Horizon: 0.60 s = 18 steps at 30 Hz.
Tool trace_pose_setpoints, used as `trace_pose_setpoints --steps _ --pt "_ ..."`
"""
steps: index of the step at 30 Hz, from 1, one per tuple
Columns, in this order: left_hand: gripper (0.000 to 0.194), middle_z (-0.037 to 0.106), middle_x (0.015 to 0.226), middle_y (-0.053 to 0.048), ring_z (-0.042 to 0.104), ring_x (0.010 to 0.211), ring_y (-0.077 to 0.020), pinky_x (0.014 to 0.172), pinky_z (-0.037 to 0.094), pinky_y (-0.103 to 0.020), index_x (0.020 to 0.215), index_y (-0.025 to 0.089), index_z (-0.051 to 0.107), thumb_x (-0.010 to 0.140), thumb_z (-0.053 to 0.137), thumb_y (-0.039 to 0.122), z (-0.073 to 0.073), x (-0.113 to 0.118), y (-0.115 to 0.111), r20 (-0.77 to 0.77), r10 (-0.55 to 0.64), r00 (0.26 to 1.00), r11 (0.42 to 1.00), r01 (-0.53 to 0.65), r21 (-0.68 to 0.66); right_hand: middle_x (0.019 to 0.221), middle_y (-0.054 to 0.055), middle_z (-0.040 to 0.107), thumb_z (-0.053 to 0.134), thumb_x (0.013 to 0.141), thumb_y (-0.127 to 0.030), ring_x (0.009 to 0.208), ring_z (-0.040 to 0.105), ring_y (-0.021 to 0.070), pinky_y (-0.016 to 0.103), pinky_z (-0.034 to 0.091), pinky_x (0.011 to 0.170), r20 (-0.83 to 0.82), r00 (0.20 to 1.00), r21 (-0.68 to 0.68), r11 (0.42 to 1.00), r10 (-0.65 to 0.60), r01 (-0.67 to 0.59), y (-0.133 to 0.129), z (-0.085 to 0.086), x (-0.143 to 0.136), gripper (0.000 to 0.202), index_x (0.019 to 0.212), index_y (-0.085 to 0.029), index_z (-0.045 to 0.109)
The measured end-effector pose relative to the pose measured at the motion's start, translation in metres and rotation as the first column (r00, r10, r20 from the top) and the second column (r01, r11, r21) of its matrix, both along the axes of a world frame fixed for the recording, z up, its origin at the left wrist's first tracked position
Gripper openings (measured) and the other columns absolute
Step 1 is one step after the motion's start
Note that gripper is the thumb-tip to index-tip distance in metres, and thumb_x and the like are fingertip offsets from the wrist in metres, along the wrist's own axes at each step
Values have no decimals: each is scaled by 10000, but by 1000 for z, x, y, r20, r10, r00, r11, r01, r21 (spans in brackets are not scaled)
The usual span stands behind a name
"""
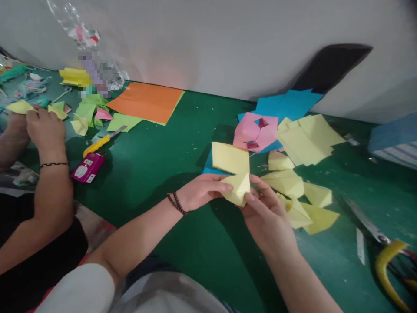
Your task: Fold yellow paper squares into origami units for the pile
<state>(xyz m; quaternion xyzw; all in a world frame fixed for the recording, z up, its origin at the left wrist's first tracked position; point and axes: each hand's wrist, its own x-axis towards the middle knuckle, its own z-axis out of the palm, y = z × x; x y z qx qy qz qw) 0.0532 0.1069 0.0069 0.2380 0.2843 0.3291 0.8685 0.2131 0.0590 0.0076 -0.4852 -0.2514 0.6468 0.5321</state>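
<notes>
Between my two hands is a small folded piece of pale yellow paper (237, 188), held just above the green table. My left hand (206, 191) pinches its left side, thumb on top. On the right side, my right hand (265, 213) grips the paper between thumb and fingers. Just beyond lies a flat yellow paper stack (230, 157) over a blue sheet (210, 163). Several folded yellow paper pieces (288, 182) rest right of my right hand. A pink folded paper model (256, 131) sits behind them, partly on blue paper (283, 106).
Scissors (384, 239) with yellow handles lie at the right. A co-worker's hands (47, 130) handle paper at the left, near a magenta device (88, 167) and a yellow utility knife (97, 145). Orange paper (148, 102) and a plastic bottle (112, 71) are by the wall.
</notes>
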Motion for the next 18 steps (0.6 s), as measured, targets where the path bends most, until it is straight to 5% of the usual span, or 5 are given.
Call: trace_pose_setpoints --steps 11,18 --pt "468 671 952 -82 575 908 -186 849 413 -318 938 111 735 583 870 385 -2 2 1 32 87 996 993 -85 -82 758 -37 645 794 672 -379 657 596 131 264 510 607 85 996 30 999 13 -16 2 -2 3 379 1032 -366 674" --pt "279 684 946 -87 587 910 -195 919 413 -344 850 120 748 620 832 255 -1 1 1 -38 36 999 996 -39 -76 834 1 687 790 653 -403 711 635 187 319 530 607 119 992 14 999 30 -32 1 -3 4 399 1034 -378 675"
